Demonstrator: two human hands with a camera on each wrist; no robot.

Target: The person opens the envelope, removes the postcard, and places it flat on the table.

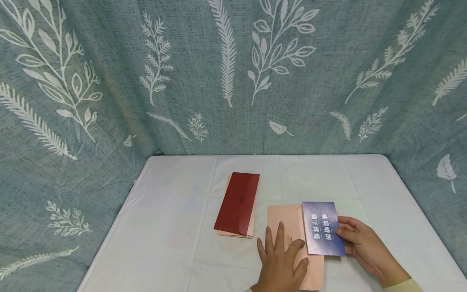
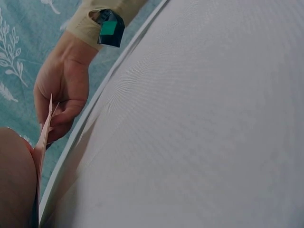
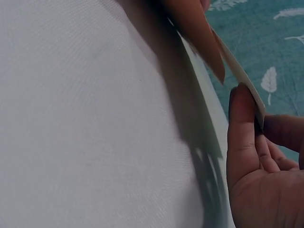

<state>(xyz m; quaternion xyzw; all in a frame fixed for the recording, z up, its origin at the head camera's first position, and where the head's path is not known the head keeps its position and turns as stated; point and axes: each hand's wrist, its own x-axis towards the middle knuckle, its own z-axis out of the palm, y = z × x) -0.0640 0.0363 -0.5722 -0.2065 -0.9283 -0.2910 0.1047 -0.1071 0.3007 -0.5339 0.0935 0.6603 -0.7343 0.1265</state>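
Observation:
A pale pink envelope (image 1: 282, 215) lies near the front of the table, its flap side facing up. My left hand (image 1: 279, 261) rests on it with fingers spread, the thumb toward the flap edge. At the envelope's right side, my right hand (image 1: 365, 243) pinches a blue-purple card (image 1: 313, 209) with white lettering by its right edge. The card's left edge overlaps the envelope's right part. In the right wrist view, the thumb and fingers (image 3: 242, 128) hold the card (image 3: 242, 76) edge-on, close by the envelope's raised flap (image 3: 199, 38).
Left of the pink envelope, a dark red envelope (image 1: 238, 202) lies on top of pink ones (image 1: 251, 229). A white cloth covers the table (image 1: 175, 194). Teal curtain (image 1: 200, 81) with white leaf prints hangs behind and at both sides.

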